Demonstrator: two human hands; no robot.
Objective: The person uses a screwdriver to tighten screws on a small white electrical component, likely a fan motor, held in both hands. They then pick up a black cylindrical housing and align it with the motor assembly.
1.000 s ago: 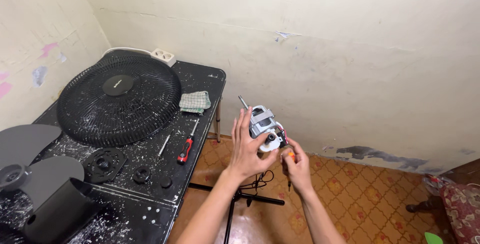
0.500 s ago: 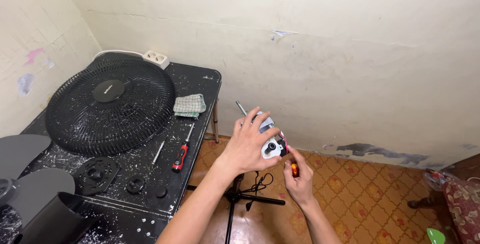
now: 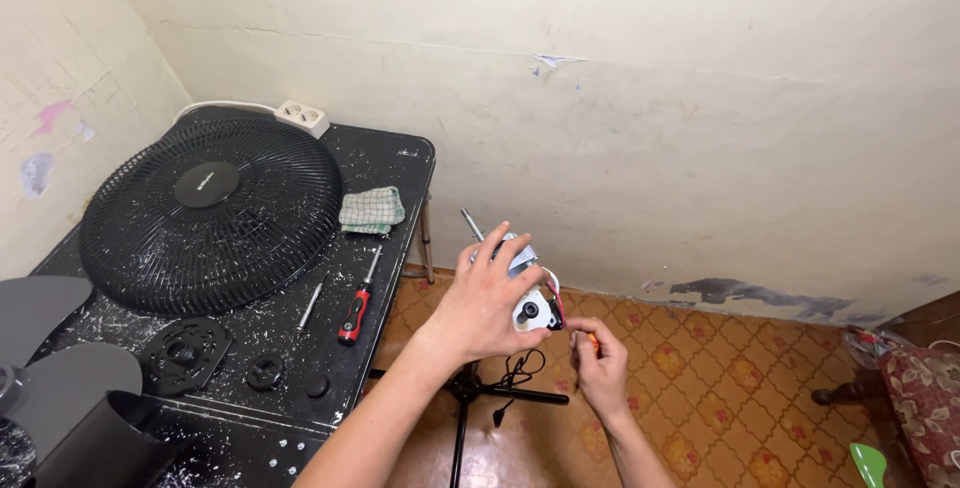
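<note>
Two hands on the fan motor, out past the desk edge

Two hands are busy here, both mine. My left hand (image 3: 490, 303) is curled around the fan motor (image 3: 528, 300), fingers spread over its top, holding it in the air above the patterned floor (image 3: 720, 388). A thin metal shaft (image 3: 471, 224) pokes out of the motor toward 11 o'clock, past my fingertips. The motor's pale round face looks out toward 4 o'clock of my palm.

My right hand (image 3: 598, 363) sits just at 4 o'clock of the motor, pinched shut on a small orange-handled tool (image 3: 592, 340) whose tip I cannot make out. Red and dark wires (image 3: 553, 303) run between the two hands.

At 9 o'clock of my left hand stands the black paint-flecked desk (image 3: 395, 163). On it lie a red-handled screwdriver (image 3: 358, 303), a checked cloth (image 3: 371, 209), a black fan grille (image 3: 212, 210) and grey fan blades (image 3: 45, 348). Below the motor, a black stand (image 3: 470, 393) with a dangling cord rises from the floor.
</note>
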